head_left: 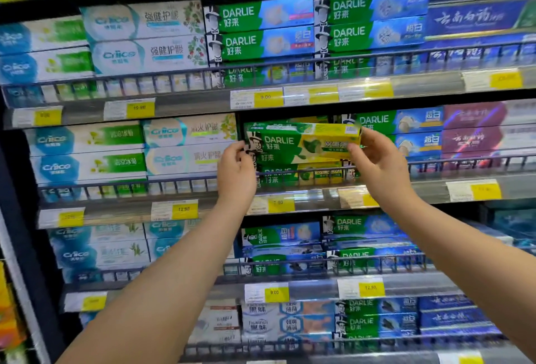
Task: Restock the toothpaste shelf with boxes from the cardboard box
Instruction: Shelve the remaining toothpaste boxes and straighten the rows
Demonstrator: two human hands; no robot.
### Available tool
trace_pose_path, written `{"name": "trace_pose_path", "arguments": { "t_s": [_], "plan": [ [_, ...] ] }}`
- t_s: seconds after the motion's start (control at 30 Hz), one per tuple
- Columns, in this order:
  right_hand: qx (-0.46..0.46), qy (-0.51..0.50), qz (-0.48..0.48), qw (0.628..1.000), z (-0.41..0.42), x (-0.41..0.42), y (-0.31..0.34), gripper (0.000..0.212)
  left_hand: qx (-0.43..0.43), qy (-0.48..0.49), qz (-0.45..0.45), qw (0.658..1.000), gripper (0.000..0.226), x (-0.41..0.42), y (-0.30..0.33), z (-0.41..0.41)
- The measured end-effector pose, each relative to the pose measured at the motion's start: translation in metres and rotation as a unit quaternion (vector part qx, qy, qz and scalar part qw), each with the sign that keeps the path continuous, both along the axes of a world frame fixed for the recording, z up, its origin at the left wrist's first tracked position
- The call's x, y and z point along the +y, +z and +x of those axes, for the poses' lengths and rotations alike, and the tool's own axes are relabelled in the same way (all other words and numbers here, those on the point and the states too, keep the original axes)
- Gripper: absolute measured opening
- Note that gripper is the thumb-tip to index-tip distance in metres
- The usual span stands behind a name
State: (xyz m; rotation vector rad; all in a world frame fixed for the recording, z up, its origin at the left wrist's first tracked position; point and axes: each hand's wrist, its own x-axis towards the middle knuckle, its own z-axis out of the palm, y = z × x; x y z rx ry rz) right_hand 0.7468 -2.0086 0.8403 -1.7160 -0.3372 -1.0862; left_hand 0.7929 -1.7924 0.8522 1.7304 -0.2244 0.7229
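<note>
A green and yellow Darlie toothpaste box [301, 142] is held level in front of the middle shelf [319, 198], on top of a stack of matching boxes [298, 175]. My left hand [236, 172] grips its left end and my right hand [377, 160] pinches its right end. The box sits above the shelf's wire front rail [435, 162]. The cardboard box is out of view.
Shelves above and below are packed with toothpaste: white and blue Crest-style boxes [90, 152] at left, blue Darlie boxes [406, 131] and purple boxes [475, 131] at right. Yellow price tags [184, 208] line each shelf edge.
</note>
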Motion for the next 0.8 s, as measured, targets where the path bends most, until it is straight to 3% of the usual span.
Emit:
{"name": "trace_pose_path", "arguments": {
  "t_s": [0.4, 0.8],
  "plan": [
    [0.043, -0.024, 0.018, 0.999, 0.016, 0.011, 0.021, 0.031, 0.053, -0.005, -0.008, 0.999, 0.056, -0.017, 0.002, 0.006],
    [0.045, -0.03, 0.069, 0.996, 0.015, 0.021, 0.024, 0.027, 0.029, 0.021, 0.049, 0.998, 0.072, -0.025, 0.015, 0.0]
  ]
}}
